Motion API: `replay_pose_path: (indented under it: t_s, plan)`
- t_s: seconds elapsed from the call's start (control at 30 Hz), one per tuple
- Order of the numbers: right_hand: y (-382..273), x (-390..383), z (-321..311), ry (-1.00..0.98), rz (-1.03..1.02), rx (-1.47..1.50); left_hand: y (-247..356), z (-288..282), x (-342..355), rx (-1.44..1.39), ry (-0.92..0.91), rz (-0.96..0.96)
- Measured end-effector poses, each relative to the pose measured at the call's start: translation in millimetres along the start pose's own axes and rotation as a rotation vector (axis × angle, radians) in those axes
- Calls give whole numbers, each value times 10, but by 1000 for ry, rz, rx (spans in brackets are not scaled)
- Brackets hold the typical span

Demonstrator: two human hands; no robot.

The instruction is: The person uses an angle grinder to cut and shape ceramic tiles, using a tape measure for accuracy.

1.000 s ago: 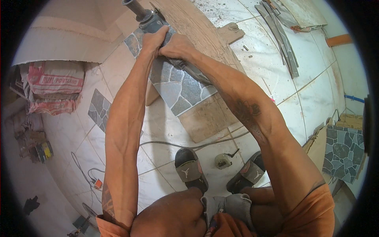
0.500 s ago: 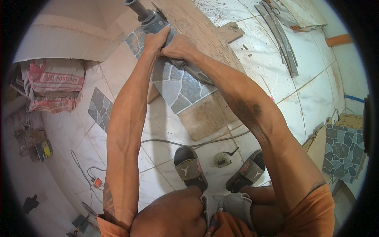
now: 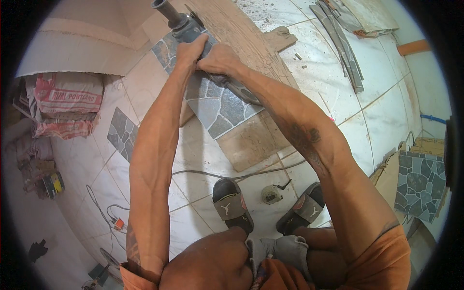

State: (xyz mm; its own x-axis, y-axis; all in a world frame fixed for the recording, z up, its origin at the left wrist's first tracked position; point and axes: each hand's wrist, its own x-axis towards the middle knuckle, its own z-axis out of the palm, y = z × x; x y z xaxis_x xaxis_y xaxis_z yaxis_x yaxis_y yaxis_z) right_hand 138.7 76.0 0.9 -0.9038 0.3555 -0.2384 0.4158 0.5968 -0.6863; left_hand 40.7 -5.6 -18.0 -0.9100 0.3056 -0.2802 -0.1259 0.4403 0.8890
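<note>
A dark grey angle grinder (image 3: 186,30), with a side handle sticking out, lies along a stone-patterned tile (image 3: 220,108) on a wooden board (image 3: 244,147). My left hand (image 3: 191,50) grips the grinder's body near its head. Right behind it, my right hand (image 3: 217,61) is closed round the body too, close against the left. The grinder's disc and the tile beneath it are partly hidden by the tool and my hands. A long, rough plank (image 3: 256,46) runs alongside the tile.
A loose tile piece (image 3: 121,133) lies left, near cement bags (image 3: 65,118). A cable (image 3: 227,178) crosses before my sandaled feet, with a tape measure (image 3: 272,195) between them. Narrow tile strips (image 3: 348,58) lie back right; patterned tiles (image 3: 419,183) stand at far right.
Both hands and the grinder have shifted very slightly over the last second, keeping the same grip. Nothing has been let go or taken hold of.
</note>
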Motion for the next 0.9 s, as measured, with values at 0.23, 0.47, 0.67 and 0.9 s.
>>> replay_pose_path:
  t_s: [0.23, 0.47, 0.67, 0.9]
  plan:
    - [15, -1, -22, -19, -32, -27, -45, 34, 32, -57, -14, -9]
    - [7, -38, -33, -36, 9, -20, 33, 22, -94, -25, -10, -18]
    - [103, 32, 14, -53, -5, -48, 59, 57, -145, 4, -11, -1]
    - [91, -74, 78, -25, -7, -1, -10, 6, -216, 12, -1, 14]
